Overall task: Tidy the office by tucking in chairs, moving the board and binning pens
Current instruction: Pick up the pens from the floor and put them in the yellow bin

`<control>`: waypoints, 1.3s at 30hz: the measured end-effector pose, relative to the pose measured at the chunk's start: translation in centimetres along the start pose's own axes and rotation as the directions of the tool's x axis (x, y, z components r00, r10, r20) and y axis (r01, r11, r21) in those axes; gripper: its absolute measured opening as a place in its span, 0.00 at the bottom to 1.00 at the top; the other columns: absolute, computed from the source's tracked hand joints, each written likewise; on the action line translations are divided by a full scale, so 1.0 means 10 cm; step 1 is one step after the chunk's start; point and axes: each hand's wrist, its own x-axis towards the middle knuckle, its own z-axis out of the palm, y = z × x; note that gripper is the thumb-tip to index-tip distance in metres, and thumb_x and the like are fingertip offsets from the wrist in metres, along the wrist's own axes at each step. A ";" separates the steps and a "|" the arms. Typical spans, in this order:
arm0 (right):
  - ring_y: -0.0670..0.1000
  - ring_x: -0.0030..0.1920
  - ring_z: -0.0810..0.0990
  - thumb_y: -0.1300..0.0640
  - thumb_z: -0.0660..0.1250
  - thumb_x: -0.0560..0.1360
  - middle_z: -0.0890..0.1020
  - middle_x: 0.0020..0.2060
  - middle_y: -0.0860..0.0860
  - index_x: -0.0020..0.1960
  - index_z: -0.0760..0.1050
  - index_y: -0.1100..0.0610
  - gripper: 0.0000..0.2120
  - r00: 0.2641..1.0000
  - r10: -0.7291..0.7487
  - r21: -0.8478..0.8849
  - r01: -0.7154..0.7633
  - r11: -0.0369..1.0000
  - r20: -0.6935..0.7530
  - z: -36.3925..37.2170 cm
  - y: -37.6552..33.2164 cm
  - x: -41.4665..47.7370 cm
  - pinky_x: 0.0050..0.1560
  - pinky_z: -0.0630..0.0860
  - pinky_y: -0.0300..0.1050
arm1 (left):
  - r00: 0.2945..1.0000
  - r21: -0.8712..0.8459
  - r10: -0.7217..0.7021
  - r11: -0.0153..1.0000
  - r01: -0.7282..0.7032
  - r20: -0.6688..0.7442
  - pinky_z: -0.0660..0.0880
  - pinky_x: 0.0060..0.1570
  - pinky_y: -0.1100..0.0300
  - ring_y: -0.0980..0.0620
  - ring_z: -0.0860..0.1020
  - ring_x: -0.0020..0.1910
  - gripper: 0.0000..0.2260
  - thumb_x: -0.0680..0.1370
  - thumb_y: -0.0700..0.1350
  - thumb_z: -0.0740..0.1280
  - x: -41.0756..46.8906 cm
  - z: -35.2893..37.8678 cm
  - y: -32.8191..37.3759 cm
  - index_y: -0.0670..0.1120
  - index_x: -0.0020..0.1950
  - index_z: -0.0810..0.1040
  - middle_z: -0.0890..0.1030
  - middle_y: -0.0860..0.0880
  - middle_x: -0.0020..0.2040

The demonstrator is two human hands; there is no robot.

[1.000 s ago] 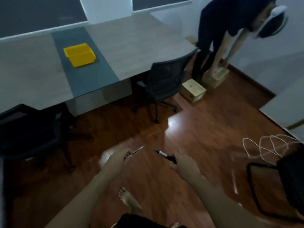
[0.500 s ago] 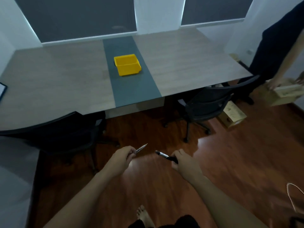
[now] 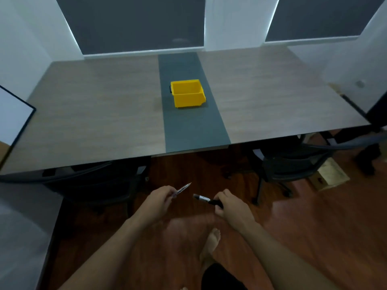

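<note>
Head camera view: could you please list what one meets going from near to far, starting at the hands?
Left hand and right hand with pens → dark wooden floor → grey-topped long desk → yellow plastic bin → dark window panels.

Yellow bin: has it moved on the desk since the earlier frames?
No. The yellow bin sits on the same spot of the grey strip as before; only the camera turned and came closer.

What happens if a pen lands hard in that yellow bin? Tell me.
The yellow bin looks like light, empty plastic, so it may slide on the smooth table. Its low, wide shape probably won't tip. Its open top should catch the pen.
</note>
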 end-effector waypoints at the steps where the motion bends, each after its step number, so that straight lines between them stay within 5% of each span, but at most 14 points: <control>1: 0.46 0.46 0.77 0.50 0.66 0.85 0.73 0.55 0.45 0.66 0.76 0.49 0.10 1.000 -0.013 0.004 0.013 1.000 0.003 -0.05 0.01 0.19 0.37 0.65 0.37 | 1.000 -0.002 0.001 1.000 -0.001 -0.010 0.76 0.51 0.65 0.61 0.79 0.53 0.11 0.85 0.40 0.66 0.14 -0.05 -0.02 0.57 0.60 0.79 0.80 0.60 0.55; 6: 0.48 0.49 0.80 0.49 0.67 0.85 0.74 0.58 0.46 0.66 0.76 0.49 0.11 0.997 -0.072 0.006 0.072 0.997 0.012 -0.46 0.02 1.10 0.47 0.81 0.47 | 0.996 0.010 -0.028 1.000 0.029 -0.081 0.74 0.52 0.68 0.63 0.79 0.54 0.12 0.84 0.40 0.67 0.83 -0.40 -0.04 0.56 0.62 0.79 0.80 0.60 0.55; 18: 0.55 0.52 0.83 0.50 0.65 0.85 0.77 0.59 0.50 0.68 0.78 0.50 0.13 0.983 -0.182 -0.020 0.182 0.983 0.018 -1.24 0.30 2.72 0.45 0.75 0.48 | 0.977 -0.012 -0.054 0.999 0.052 -0.207 0.81 0.57 0.57 0.56 0.83 0.53 0.09 0.83 0.39 0.68 2.18 -0.73 -0.03 0.49 0.62 0.83 0.84 0.52 0.55; 23: 0.51 0.45 0.77 0.51 0.65 0.86 0.77 0.58 0.50 0.67 0.78 0.52 0.12 0.981 -0.196 -0.004 0.196 0.981 0.015 -1.39 0.45 3.17 0.44 0.71 0.45 | 0.971 -0.012 -0.091 0.996 0.091 -0.221 0.82 0.53 0.54 0.55 0.83 0.48 0.07 0.85 0.45 0.68 2.68 -0.82 -0.01 0.50 0.61 0.84 0.85 0.54 0.53; 31: 0.57 0.49 0.82 0.51 0.65 0.85 0.77 0.58 0.51 0.67 0.79 0.52 0.12 0.989 -0.148 -0.051 0.148 0.988 0.004 -1.64 0.57 4.01 0.43 0.75 0.51 | 0.962 -0.073 -0.101 0.994 0.085 -0.254 0.81 0.52 0.58 0.57 0.83 0.48 0.07 0.84 0.42 0.69 3.61 -1.09 -0.19 0.51 0.59 0.85 0.83 0.60 0.51; 39: 0.59 0.53 0.84 0.52 0.69 0.83 0.79 0.59 0.53 0.66 0.81 0.51 0.13 0.999 -0.019 0.031 0.021 0.999 -0.050 -1.97 0.52 5.02 0.50 0.79 0.55 | 0.976 -0.047 -0.039 0.998 0.029 -0.215 0.81 0.52 0.53 0.53 0.84 0.50 0.07 0.83 0.41 0.70 4.64 -1.56 -0.47 0.50 0.58 0.86 0.87 0.55 0.51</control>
